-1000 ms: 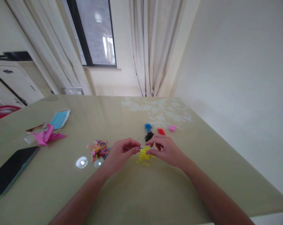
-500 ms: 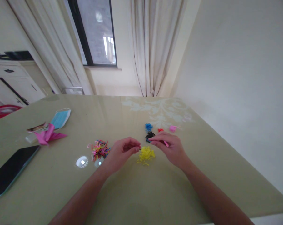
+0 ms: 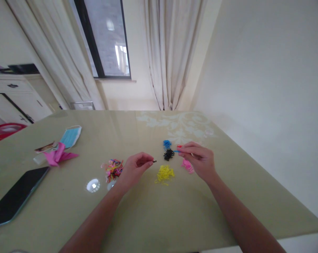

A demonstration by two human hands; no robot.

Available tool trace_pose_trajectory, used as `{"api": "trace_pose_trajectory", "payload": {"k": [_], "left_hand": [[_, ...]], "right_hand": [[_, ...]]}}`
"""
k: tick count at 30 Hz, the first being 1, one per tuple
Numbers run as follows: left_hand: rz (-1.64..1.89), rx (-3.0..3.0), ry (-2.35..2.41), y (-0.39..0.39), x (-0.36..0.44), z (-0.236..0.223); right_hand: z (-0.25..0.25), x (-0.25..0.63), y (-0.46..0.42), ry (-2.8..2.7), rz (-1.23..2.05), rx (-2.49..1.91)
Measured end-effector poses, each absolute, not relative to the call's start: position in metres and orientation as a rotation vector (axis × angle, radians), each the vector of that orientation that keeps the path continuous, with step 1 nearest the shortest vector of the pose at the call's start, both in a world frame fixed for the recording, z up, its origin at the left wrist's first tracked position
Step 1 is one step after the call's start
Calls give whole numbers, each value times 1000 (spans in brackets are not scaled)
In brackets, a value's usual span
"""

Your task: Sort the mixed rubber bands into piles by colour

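Between the thumb and fingertips of my left hand (image 3: 134, 170) is a small black rubber band (image 3: 155, 161). My right hand (image 3: 201, 161) pinches a blue rubber band (image 3: 176, 151) just right of the black band pile (image 3: 169, 154). Beyond that lies the blue band pile (image 3: 166, 144). Nearest me is the yellow band pile (image 3: 164, 173), below the gap between both hands. A pink band pile (image 3: 187, 166) sits under my right fingers, which also partly hide some red bands (image 3: 179, 146). Left of my left hand is a mixed-colour band pile (image 3: 113, 169).
A black phone (image 3: 18, 196) lies at the table's left. Behind it are a pink folded paper shape (image 3: 58, 154), a blue face mask (image 3: 71, 136) and a small card (image 3: 45, 147). A wall (image 3: 269, 88) runs along the right side of the table (image 3: 153, 218).
My right hand has moved right, away from above the black pile, uncovering pink bands. The blue band in its fingers shows more clearly. My left hand has shifted slightly left, still pinching the black band.
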State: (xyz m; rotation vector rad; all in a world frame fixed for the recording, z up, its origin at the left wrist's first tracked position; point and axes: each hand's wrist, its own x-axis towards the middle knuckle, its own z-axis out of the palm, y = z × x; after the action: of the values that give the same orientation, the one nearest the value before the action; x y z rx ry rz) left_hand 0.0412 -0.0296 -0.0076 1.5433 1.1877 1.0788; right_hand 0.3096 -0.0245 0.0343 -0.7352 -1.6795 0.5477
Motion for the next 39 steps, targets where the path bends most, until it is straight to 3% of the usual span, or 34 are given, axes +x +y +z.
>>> {"api": "trace_pose_trajectory", "payload": {"k": [6, 12, 24, 34, 39], "left_hand": [[1086, 1551, 1197, -24, 41, -12], [1080, 1554, 1170, -22, 44, -17], [1102, 1593, 1137, -15, 44, -27], [1142, 1562, 1097, -16, 48, -26], [1119, 1515, 1045, -21, 52, -26]], "right_hand": [[20, 315, -9, -1638, 522, -828], [13, 314, 36, -1917, 261, -1371], [-6, 289, 126, -2081, 301, -1661], [9, 291, 62, -2002, 210, -1470], [7, 280, 1, -2059, 475, -1055]]}}
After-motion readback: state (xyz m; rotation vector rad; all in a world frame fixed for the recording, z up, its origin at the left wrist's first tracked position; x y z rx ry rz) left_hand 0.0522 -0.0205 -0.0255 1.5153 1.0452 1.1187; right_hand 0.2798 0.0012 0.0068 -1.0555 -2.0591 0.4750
